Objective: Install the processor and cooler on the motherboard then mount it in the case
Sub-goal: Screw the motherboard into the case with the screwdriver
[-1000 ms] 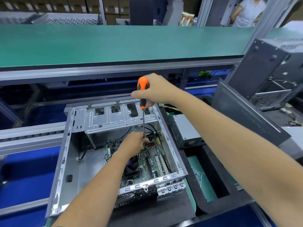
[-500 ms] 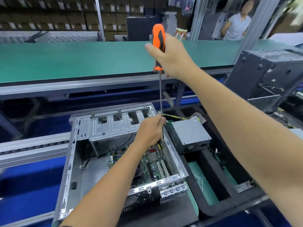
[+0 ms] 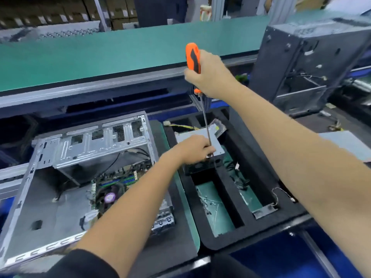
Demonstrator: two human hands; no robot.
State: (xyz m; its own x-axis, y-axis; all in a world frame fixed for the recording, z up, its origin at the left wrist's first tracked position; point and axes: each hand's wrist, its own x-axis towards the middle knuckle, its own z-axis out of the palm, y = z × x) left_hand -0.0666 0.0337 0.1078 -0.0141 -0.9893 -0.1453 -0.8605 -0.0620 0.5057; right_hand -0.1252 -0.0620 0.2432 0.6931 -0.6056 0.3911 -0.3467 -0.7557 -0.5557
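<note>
Motherboard (image 3: 118,184) inside open case (image 3: 50,197)

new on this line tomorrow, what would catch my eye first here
The orange-handled screwdriver, held upright in the right hand at centre, its long shaft reaching down to the left hand over the black foam tray. Left of that lies the open metal case with the motherboard inside.
</note>
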